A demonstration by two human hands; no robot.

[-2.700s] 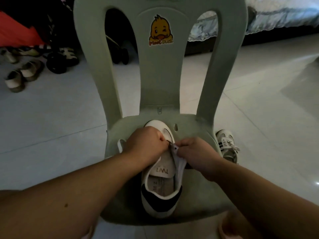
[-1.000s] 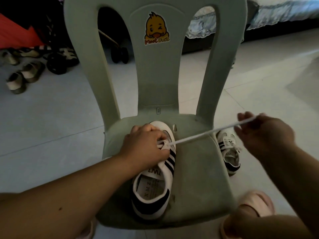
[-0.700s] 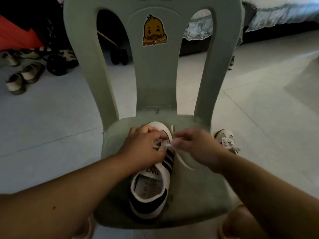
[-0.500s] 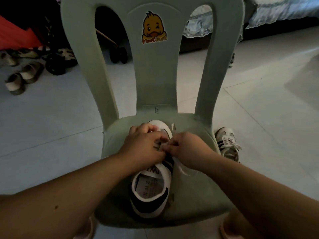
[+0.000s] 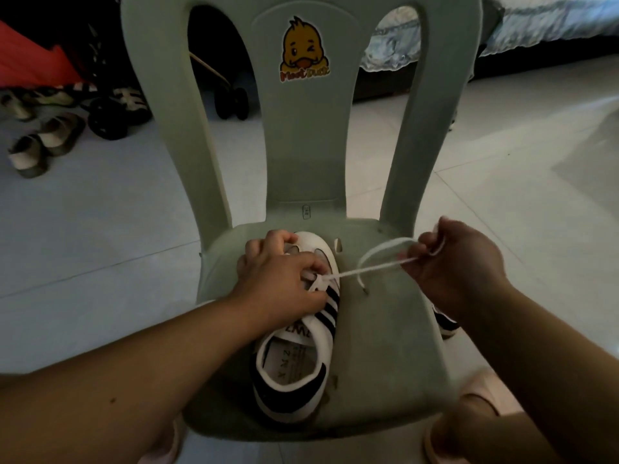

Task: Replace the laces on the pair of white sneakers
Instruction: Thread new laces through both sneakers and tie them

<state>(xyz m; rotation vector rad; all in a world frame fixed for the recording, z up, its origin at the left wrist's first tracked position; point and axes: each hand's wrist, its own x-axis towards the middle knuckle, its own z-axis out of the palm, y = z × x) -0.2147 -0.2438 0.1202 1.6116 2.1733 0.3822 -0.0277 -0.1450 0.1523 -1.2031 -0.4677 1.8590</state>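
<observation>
A small white sneaker [image 5: 294,356] with black stripes lies on the seat of a green plastic chair [image 5: 385,346], toe pointing away from me. My left hand [image 5: 278,279] grips its forepart over the eyelets. A white lace [image 5: 365,269] runs taut from the eyelets to the right. My right hand [image 5: 455,262] pinches it above the seat's right side, with a loop and a loose tip hanging below. The second sneaker [image 5: 445,324] stands on the floor right of the chair, mostly hidden behind my right forearm.
The chair back, with a yellow duck sticker [image 5: 303,50], rises just beyond the shoe. Several sandals [image 5: 40,142] and stroller wheels [image 5: 110,117] sit on the floor at far left. A bed [image 5: 536,25] stands at far right. Pink slippers [image 5: 475,400] show below the seat.
My right hand has moved from the eyelets out to the right, drawing the lace through and pulling it taut. My left hand has stayed on the shoe.
</observation>
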